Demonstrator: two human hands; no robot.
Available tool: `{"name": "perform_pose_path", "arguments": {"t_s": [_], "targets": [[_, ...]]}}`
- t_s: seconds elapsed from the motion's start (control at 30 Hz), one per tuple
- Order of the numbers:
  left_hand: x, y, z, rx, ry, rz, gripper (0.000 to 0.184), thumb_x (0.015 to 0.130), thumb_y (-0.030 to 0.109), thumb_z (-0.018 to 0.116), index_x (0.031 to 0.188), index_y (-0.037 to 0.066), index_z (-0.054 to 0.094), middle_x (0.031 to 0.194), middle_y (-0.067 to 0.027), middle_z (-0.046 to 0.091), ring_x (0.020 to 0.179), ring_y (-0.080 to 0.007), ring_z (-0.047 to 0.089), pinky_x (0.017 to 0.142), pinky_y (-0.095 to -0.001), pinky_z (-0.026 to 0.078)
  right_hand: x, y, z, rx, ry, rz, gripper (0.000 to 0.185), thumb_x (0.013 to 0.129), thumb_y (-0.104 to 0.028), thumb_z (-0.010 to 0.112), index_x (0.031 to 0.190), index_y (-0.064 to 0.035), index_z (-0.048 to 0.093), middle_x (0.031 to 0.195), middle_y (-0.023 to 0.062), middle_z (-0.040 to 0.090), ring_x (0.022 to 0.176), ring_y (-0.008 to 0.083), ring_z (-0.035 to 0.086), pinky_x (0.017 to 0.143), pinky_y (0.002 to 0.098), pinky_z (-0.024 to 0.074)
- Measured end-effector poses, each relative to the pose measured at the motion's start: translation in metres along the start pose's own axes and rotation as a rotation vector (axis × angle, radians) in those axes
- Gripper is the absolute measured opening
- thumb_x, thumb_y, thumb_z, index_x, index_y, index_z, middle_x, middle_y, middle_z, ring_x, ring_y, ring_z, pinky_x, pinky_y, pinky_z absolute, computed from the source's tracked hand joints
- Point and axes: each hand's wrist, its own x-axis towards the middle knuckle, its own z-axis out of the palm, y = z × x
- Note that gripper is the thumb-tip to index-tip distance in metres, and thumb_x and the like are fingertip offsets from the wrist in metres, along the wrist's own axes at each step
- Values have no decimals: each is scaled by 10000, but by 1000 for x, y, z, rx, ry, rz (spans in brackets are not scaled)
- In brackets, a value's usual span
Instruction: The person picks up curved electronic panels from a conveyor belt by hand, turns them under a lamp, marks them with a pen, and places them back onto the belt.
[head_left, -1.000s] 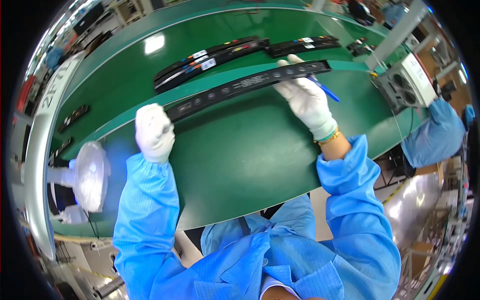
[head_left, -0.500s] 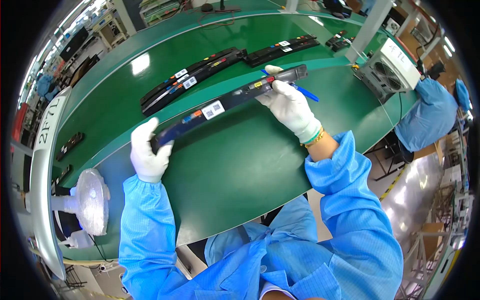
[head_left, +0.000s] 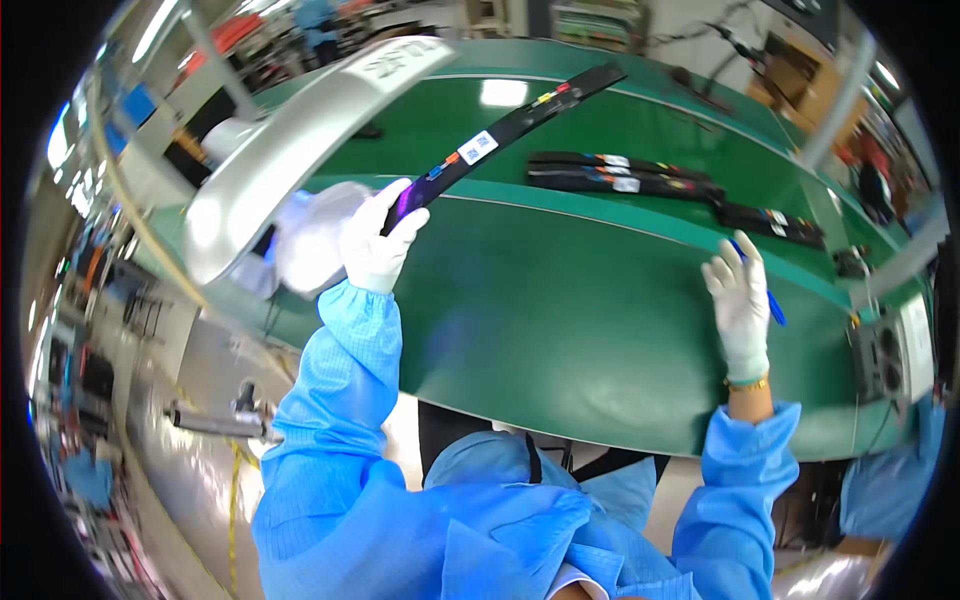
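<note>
My left hand (head_left: pixel 382 235), in a white glove, grips the lower end of a long black panel strip (head_left: pixel 510 124). The strip slants up to the right, its face with a white label and orange, blue, yellow and red parts showing. My right hand (head_left: pixel 740 300), gloved too, is raised over the right part of the green table (head_left: pixel 560 330), with a blue pen (head_left: pixel 776 308) held against it. The pen is partly hidden behind the fingers. That hand no longer touches the strip.
More black strips (head_left: pixel 630 181) lie beyond the table's front section, with another (head_left: pixel 770 224) to their right. A silver lamp housing (head_left: pixel 290 150) arches at the left beside a plastic-wrapped round object (head_left: pixel 315 240). A fan unit (head_left: pixel 890 350) stands at the right.
My right hand has let go of the strip and moved right with the pen. My left hand has the strip tilted up steeply. The view has swung to the left.
</note>
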Motion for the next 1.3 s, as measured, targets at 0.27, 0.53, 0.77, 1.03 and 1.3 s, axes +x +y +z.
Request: {"name": "perform_pose_path", "arguments": {"t_s": [0.27,0.53,0.77,1.03,1.3], "targets": [[-49,-5,-148,382,174,-145,477,791,262,831,1213,88,696,1017,-133,723,932,-261,705,855,-339,539,-2,2,5,17,-77,16,540,1056,-373,472,1485,-58,382,1344,122,532,1108,197,593,1055,397,457],[-65,-12,-178,478,206,-102,497,785,246,834,1238,114,679,978,-128,707,900,-257,693,816,-345,537,2,2,-1,79,-105,6,529,1052,-347,482,1482,-54,386,1343,119,534,1108,203,596,1053,405,460],[-37,3,-101,250,16,114,450,787,232,831,1176,52,695,1050,-120,723,937,-268,692,874,-348,531,-5,-3,26,-370,73,-139,458,1071,-304,448,1461,-65,429,1253,116,622,1032,172,636,979,368,487],[-25,65,77,-8,-633,187,428,782,302,776,1149,103,686,967,-115,664,938,-314,629,834,-404,507,-8,-4,35,-867,-11,-438,282,1030,-163,540,1237,-5,646,1114,85,665,1000,149,638,924,306,514],[-15,90,153,-39,-641,449,346,822,164,670,1150,59,638,1143,-133,620,1093,-344,562,967,-452,460,-3,12,43,-722,2,27,180,966,-158,582,998,-15,686,838,32,640,769,99,596,717,250,486]]}}
